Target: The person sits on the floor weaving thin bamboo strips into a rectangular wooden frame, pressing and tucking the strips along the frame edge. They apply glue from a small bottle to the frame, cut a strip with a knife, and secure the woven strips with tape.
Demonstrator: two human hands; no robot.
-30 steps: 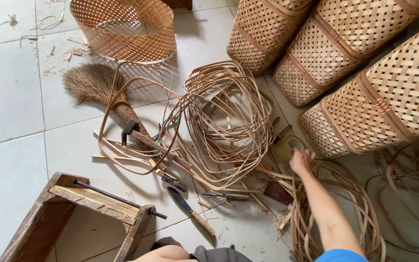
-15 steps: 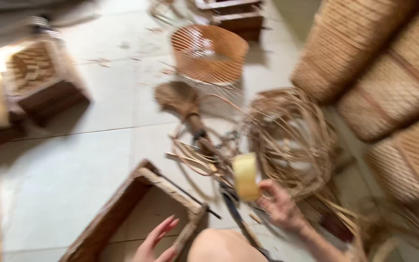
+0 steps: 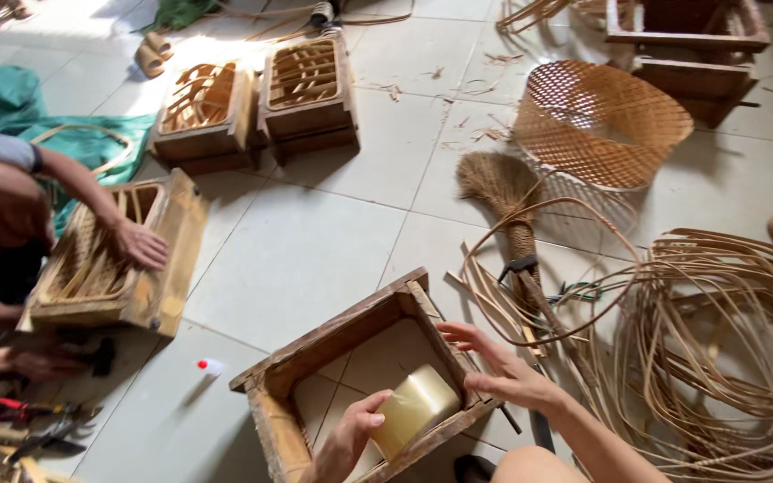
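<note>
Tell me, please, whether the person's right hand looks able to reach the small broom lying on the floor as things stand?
Probably yes. The right hand hovers open at the wooden frame's edge, holding nothing, and the broom lies just beyond it on the tiles, with only thin cane strips between them.

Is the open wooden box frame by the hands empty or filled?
Empty: floor tiles show through the open wooden box frame; only the pale tape roll, held by the left hand, sits at its edge.

One head camera looks steeply down, close over the tiled floor (image 3: pixel 315 241).
</note>
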